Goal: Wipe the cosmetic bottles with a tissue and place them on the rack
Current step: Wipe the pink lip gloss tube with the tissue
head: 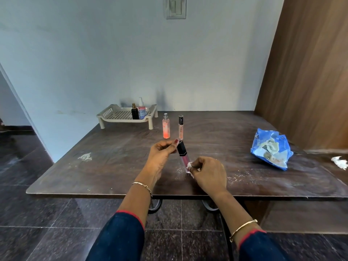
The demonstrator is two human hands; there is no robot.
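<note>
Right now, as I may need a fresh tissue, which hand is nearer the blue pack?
Right. The right hand, pinching a tissue against the gloss tube, lies left of the blue pack; the left hand, gripping the tube's black cap, sits farther left, beyond the tube.

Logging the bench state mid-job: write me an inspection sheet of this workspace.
Surface: dark table, scuffed, with white smears.
Job's things: gloss tube held over the table; spray bottle and slim tube upright on the table; black bottle and pump bottle standing on the rack; tissue against the gloss tube.
Clutter: blue pack, torn open; crumpled wad at the right edge.
Grippers: left hand grips the gloss tube's black cap; right hand pinches the tissue round its lower end.
Cables: nothing seen.
Surroundings: pale wall, switch plate, wood panel, dark tiled floor.
</note>
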